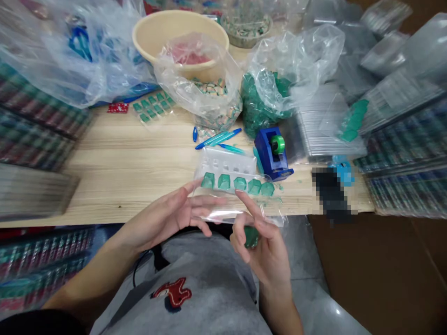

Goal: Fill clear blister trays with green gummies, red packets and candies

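Note:
A clear plastic blister tray [240,211] lies at the table's front edge, its near side overhanging. Along it sits a row of several translucent green faceted pieces [224,181]; behind them is a white strip with small moulded cavities. My left hand [171,211] is at the tray's left side, fingers stretched and apart, thumb by its left edge; some fingers show through the clear plastic. My right hand [261,242] is over the near right side, its index finger reaching toward the middle piece. The other fingers curl around green pieces [251,236] in the palm; how many is hidden.
Behind the tray lie blue pens [218,139] and a blue tape dispenser [274,156]. Farther back stand bags of green pieces [261,104] and patterned bits [223,111], and a cream basin [139,35]. Stacked packages [408,181] flank the right; a pixelated dark object [331,195] lies nearby.

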A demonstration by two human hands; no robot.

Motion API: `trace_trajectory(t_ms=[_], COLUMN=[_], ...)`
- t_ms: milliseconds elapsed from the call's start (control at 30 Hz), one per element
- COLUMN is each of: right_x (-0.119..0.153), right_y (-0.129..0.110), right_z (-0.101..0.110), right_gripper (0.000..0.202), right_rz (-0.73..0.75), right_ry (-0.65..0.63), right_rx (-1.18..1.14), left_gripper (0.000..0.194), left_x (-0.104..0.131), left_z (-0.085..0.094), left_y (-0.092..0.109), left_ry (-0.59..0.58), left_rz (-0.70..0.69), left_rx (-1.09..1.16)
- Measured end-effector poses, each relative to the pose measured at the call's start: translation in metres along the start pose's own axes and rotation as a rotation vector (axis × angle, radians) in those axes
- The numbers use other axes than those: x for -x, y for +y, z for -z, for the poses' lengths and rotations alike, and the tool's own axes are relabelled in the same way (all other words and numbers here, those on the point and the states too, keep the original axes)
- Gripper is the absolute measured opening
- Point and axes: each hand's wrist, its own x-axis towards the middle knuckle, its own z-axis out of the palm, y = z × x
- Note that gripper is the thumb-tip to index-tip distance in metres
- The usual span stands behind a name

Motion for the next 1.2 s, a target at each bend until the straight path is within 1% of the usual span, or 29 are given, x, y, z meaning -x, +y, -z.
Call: trace_trajectory(t_ms=[33, 100, 167, 233, 300, 433, 567, 700, 933, 1000, 1067, 1100, 1133, 1167, 1200], right_x=[0.001, 0.002, 0.004, 0.006, 0.008, 0.011, 0.012, 0.013, 0.013, 0.013, 0.013, 0.013, 0.014, 0.015, 0.016], right_y=[0.001, 0.004, 0.005, 0.005, 0.004, 0.004, 0.004, 0.005, 0.009, 0.009, 0.01, 0.01, 0.011, 0.012, 0.014], right_z=[-0.001, -0.001, 0.0, 0.002, 0.005, 0.009, 0.01, 0.01, 0.013, 0.013, 0.014, 0.015, 0.016, 0.018, 0.02], right_gripper=[0.037, 0.035, 0.036, 0.043, 0.05, 0.052, 0.048, 0.047, 0.05, 0.049, 0.046, 0.045, 0.045, 0.045, 0.045], right_rz=[0.0, 0.001, 0.026, 0.06, 0.073, 0.06, 0.064, 0.082, 0.084, 0.076, 0.067, 0.063, 0.059, 0.058, 0.059], right_ry=[0.01, 0.014, 0.003, -0.022, -0.054, -0.062, -0.054, -0.062, -0.034, -0.023, -0.003, 0.004, 0.01, 0.015, 0.022], right_rx=[0.009, 0.008, 0.003, 0.004, 0.004, -0.005, -0.007, 0.01, 0.076, 0.068, 0.068, 0.073, 0.08, 0.089, 0.097], left_gripper=[0.032, 0.023, 0.024, 0.027, 0.026, 0.018, 0.018, 0.015, 0.016, 0.015, 0.014, 0.016, 0.017, 0.019, 0.025], left_x=[-0.001, -0.005, -0.01, -0.014, -0.017, -0.019, -0.02, -0.022, -0.023, -0.023, -0.025, -0.029, -0.035, -0.044, -0.056], left_z=[-0.006, -0.013, -0.015, -0.015, -0.014, -0.016, -0.023, -0.027, -0.03, -0.03, -0.028, -0.025, -0.021, -0.015, -0.009], left_y=[0.001, 0.005, 0.008, 0.011, 0.013, 0.021, 0.026, 0.028, 0.025, 0.027, 0.04, 0.052, 0.068, 0.088, 0.112], left_ry=[-0.036, -0.065, -0.063, -0.079, -0.101, -0.102, -0.096, -0.106, -0.05, -0.023, 0.015, 0.059, 0.122, 0.202, 0.318], left_rz=[0.042, 0.099, 0.151, 0.214, 0.248, 0.237, 0.254, 0.263, 0.209, 0.172, 0.092, 0.022, -0.072, -0.175, -0.319], left_rx=[0.044, 0.091, 0.117, 0.143, 0.173, 0.211, 0.22, 0.175, 0.057, -0.018, -0.155, -0.245, -0.344, -0.448, -0.538])
